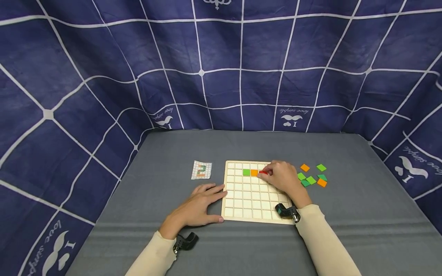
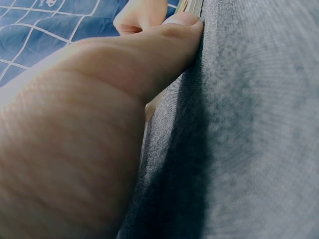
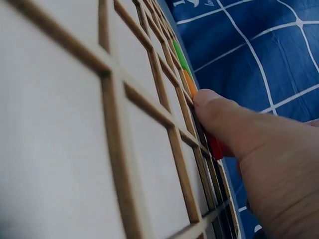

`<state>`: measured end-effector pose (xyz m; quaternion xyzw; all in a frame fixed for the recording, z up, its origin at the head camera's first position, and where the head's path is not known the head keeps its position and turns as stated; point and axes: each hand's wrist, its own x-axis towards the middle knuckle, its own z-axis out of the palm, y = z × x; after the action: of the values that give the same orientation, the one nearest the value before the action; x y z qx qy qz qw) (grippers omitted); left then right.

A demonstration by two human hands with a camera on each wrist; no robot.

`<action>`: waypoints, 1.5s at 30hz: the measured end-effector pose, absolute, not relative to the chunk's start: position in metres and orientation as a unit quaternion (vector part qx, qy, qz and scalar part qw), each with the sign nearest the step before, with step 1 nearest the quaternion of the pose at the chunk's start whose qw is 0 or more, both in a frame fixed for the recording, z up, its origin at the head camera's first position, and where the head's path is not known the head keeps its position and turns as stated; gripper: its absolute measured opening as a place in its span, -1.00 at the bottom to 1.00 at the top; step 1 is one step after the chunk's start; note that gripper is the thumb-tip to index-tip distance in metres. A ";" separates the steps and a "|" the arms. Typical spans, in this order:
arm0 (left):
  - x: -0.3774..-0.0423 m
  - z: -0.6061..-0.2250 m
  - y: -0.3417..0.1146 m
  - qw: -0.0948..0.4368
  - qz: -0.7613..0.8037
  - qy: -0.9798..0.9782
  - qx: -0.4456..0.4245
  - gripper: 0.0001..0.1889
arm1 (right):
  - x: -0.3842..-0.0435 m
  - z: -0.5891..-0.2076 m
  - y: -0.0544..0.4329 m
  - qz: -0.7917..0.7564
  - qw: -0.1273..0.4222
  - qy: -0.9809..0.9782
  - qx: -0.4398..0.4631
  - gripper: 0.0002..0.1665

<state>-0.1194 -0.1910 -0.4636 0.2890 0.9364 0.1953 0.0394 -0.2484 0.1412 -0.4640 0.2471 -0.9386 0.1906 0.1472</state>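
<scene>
A square wooden grid board [image 1: 238, 194] with white cells lies on the grey table. In it, a green square tile [image 1: 246, 172] and an orange square tile [image 1: 254, 173] sit side by side in an upper row. My right hand [image 1: 284, 178] pinches a red tile [image 1: 263, 172] just right of the orange one, low over the board. In the right wrist view the thumb partly covers this red tile [image 3: 216, 148]. My left hand [image 1: 198, 205] rests on the table with fingers spread, fingertips and thumb at the board's left edge.
Right of the board lie several loose tiles, among them an orange tile [image 1: 305, 167], a light green tile [image 1: 321, 167] and a dark green tile [image 1: 322, 177]. A small printed pattern card [image 1: 202, 170] lies left of the board. A blue checked curtain [image 1: 221, 88] surrounds the table.
</scene>
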 end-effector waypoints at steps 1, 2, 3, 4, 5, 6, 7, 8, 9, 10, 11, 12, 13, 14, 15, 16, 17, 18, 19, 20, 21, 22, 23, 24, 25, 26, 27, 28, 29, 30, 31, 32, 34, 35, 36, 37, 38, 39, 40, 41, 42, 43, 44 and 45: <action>-0.119 -0.464 -0.191 0.040 0.196 0.936 0.289 -0.11 | -0.248 -0.466 0.141 0.191 0.152 -0.938 0.246 -0.64; -0.119 -0.464 -0.191 0.041 0.196 0.936 0.288 -0.11 | -0.248 -0.467 0.141 0.191 0.156 -0.938 0.245 -0.63; -0.119 -0.465 -0.191 0.043 0.197 0.936 0.288 -0.11 | -0.248 -0.468 0.140 0.192 0.159 -0.938 0.243 -0.63; -0.118 -0.465 -0.191 0.044 0.197 0.936 0.288 -0.11 | -0.247 -0.469 0.140 0.194 0.163 -0.937 0.241 -0.62; -0.118 -0.465 -0.191 0.044 0.197 0.936 0.288 -0.11 | -0.247 -0.470 0.140 0.196 0.166 -0.936 0.239 -0.61; -0.118 -0.465 -0.191 0.044 0.197 0.936 0.288 -0.11 | -0.247 -0.470 0.140 0.199 0.170 -0.936 0.237 -0.61; -0.118 -0.465 -0.191 0.043 0.198 0.936 0.287 -0.11 | -0.247 -0.470 0.140 0.201 0.174 -0.935 0.234 -0.60; -0.118 -0.465 -0.191 0.042 0.199 0.936 0.288 -0.11 | -0.247 -0.471 0.140 0.205 0.178 -0.934 0.232 -0.59; -0.118 -0.466 -0.191 0.041 0.199 0.936 0.288 -0.11 | -0.247 -0.471 0.140 0.209 0.182 -0.933 0.230 -0.59; -0.118 -0.466 -0.191 0.040 0.199 0.936 0.289 -0.11 | -0.247 -0.471 0.139 0.213 0.185 -0.932 0.229 -0.59; -0.118 -0.466 -0.192 0.039 0.200 0.935 0.289 -0.11 | -0.248 -0.472 0.139 0.217 0.187 -0.931 0.228 -0.59; -0.119 -0.466 -0.192 0.039 0.201 0.935 0.289 -0.11 | -0.248 -0.472 0.139 0.220 0.189 -0.930 0.227 -0.59; -0.119 -0.466 -0.192 0.038 0.201 0.935 0.290 -0.11 | -0.248 -0.472 0.139 0.222 0.191 -0.929 0.226 -0.59; -0.119 -0.466 -0.192 0.038 0.200 0.935 0.290 -0.11 | -0.248 -0.473 0.139 0.225 0.192 -0.928 0.225 -0.60; -0.119 -0.466 -0.192 0.038 0.200 0.935 0.290 -0.11 | -0.249 -0.473 0.139 0.227 0.194 -0.928 0.224 -0.60; -0.119 -0.466 -0.192 0.038 0.200 0.935 0.290 -0.11 | -0.249 -0.473 0.139 0.229 0.195 -0.927 0.223 -0.60; -0.119 -0.466 -0.192 0.038 0.200 0.935 0.290 -0.11 | -0.249 -0.473 0.139 0.231 0.197 -0.927 0.222 -0.60; -0.119 -0.465 -0.192 0.038 0.200 0.935 0.290 -0.11 | -0.249 -0.474 0.139 0.232 0.198 -0.926 0.221 -0.60; -0.119 -0.465 -0.192 0.038 0.200 0.935 0.289 -0.11 | -0.249 -0.474 0.139 0.234 0.199 -0.926 0.220 -0.60; -0.119 -0.465 -0.192 0.037 0.200 0.935 0.289 -0.11 | -0.249 -0.474 0.139 0.236 0.200 -0.926 0.219 -0.60; -0.119 -0.465 -0.192 0.038 0.200 0.935 0.289 -0.11 | -0.249 -0.474 0.139 0.236 0.200 -0.926 0.217 -0.60; -0.119 -0.465 -0.192 0.038 0.201 0.935 0.288 -0.11 | -0.249 -0.474 0.139 0.237 0.200 -0.926 0.216 -0.60; -0.119 -0.465 -0.191 0.038 0.201 0.935 0.289 -0.11 | -0.249 -0.474 0.139 0.238 0.199 -0.926 0.216 -0.60; -0.119 -0.465 -0.191 0.038 0.201 0.935 0.289 -0.11 | -0.250 -0.474 0.139 0.239 0.198 -0.926 0.215 -0.60; -0.119 -0.464 -0.191 0.039 0.201 0.935 0.289 -0.11 | -0.250 -0.473 0.139 0.240 0.198 -0.926 0.215 -0.60; -0.119 -0.464 -0.191 0.039 0.201 0.935 0.290 -0.11 | -0.250 -0.473 0.139 0.242 0.197 -0.926 0.215 -0.60; -0.119 -0.464 -0.191 0.039 0.200 0.935 0.290 -0.11 | -0.250 -0.472 0.138 0.243 0.196 -0.925 0.215 -0.61; -0.119 -0.464 -0.190 0.039 0.200 0.935 0.291 -0.11 | -0.250 -0.472 0.138 0.245 0.195 -0.925 0.215 -0.61; -0.119 -0.464 -0.190 0.039 0.200 0.935 0.291 -0.11 | -0.250 -0.472 0.138 0.247 0.194 -0.925 0.215 -0.61; -0.119 -0.463 -0.190 0.038 0.199 0.935 0.292 -0.11 | -0.249 -0.471 0.139 0.249 0.193 -0.924 0.216 -0.62; -0.119 -0.463 -0.190 0.038 0.199 0.935 0.292 -0.11 | -0.249 -0.471 0.139 0.251 0.192 -0.924 0.216 -0.62; -0.120 -0.463 -0.190 0.037 0.199 0.935 0.292 -0.11 | -0.249 -0.471 0.139 0.251 0.192 -0.924 0.217 -0.62; -0.120 -0.463 -0.190 0.035 0.199 0.935 0.292 -0.11 | -0.249 -0.471 0.139 0.254 0.192 -0.922 0.219 -0.61; -0.120 -0.463 -0.190 0.035 0.198 0.935 0.292 -0.11 | -0.249 -0.471 0.139 0.254 0.193 -0.922 0.221 -0.61; -0.120 -0.462 -0.190 0.034 0.197 0.935 0.292 -0.11 | -0.250 -0.471 0.139 0.255 0.193 -0.921 0.222 -0.61; -0.120 -0.462 -0.190 0.033 0.197 0.935 0.292 -0.11 | -0.250 -0.471 0.140 0.255 0.192 -0.921 0.222 -0.61; -0.120 -0.462 -0.190 0.033 0.198 0.935 0.292 -0.11 | -0.250 -0.472 0.140 0.256 0.192 -0.921 0.223 -0.61; -0.120 -0.462 -0.190 0.032 0.199 0.935 0.292 -0.11 | -0.250 -0.472 0.140 0.257 0.191 -0.921 0.223 -0.61; -0.120 -0.462 -0.190 0.032 0.200 0.935 0.292 -0.11 | -0.250 -0.473 0.140 0.257 0.190 -0.921 0.223 -0.61; -0.120 -0.462 -0.190 0.030 0.200 0.935 0.293 -0.11 | -0.250 -0.473 0.140 0.258 0.189 -0.921 0.223 -0.61; -0.120 -0.462 -0.190 0.029 0.201 0.934 0.293 -0.11 | -0.250 -0.474 0.140 0.260 0.186 -0.921 0.224 -0.61; -0.120 -0.462 -0.190 0.029 0.202 0.934 0.293 -0.11 | -0.251 -0.474 0.140 0.262 0.183 -0.920 0.224 -0.60; -0.120 -0.463 -0.190 0.028 0.203 0.934 0.292 -0.11 | -0.251 -0.475 0.140 0.262 0.180 -0.921 0.224 -0.60; -0.120 -0.463 -0.190 0.028 0.203 0.934 0.292 -0.11 | -0.251 -0.476 0.140 0.263 0.177 -0.921 0.225 -0.60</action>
<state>-0.1200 -0.1899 -0.4629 0.2922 0.9342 0.2025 0.0278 -0.2508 0.1396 -0.4757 0.2252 -0.9213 0.2633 0.1765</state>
